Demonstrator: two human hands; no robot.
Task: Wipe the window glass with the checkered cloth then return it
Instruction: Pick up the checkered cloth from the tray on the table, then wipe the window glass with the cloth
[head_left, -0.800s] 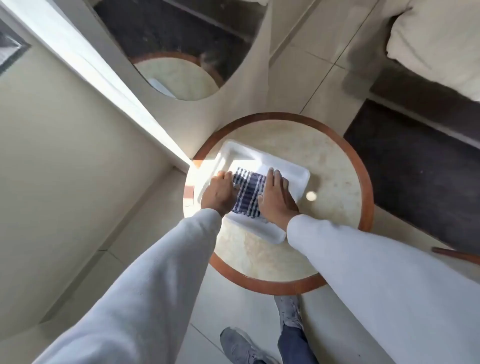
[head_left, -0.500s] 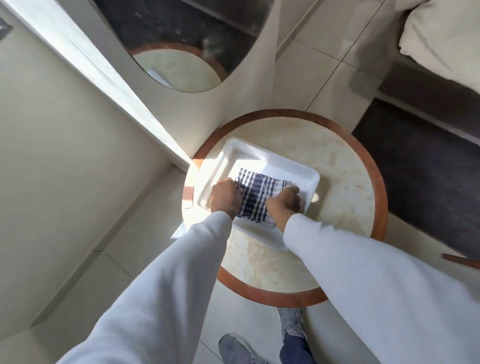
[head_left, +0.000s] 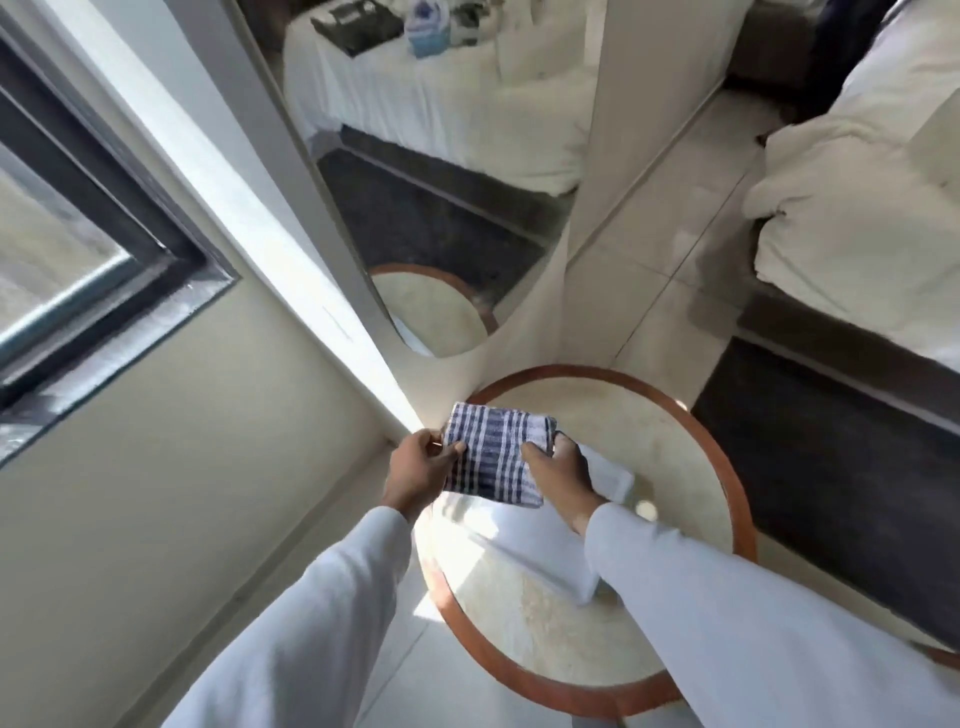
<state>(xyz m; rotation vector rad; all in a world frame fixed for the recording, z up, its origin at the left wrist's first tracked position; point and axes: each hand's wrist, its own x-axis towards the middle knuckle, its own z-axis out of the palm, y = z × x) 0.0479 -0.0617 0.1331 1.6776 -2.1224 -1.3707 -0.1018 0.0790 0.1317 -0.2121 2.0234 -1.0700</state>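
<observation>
The folded blue-and-white checkered cloth (head_left: 496, 454) is held in the air above the white tray (head_left: 540, 551). My left hand (head_left: 418, 470) grips its left edge and my right hand (head_left: 563, 470) grips its right edge. The tray lies on the round marble table (head_left: 670, 467) with a wooden rim, partly hidden by my arms. The window glass (head_left: 47, 249) in its dark frame is at the far left, well above and to the left of the cloth.
A tall mirror (head_left: 441, 171) leans against the wall just behind the table. A bed with white bedding (head_left: 857, 208) stands at the right over a dark rug (head_left: 831, 467). The wall below the window is pale and bare.
Both hands closed on the cloth and lifted it out of the tray. My view has tilted upward, bringing the window and more of the mirror into sight.
</observation>
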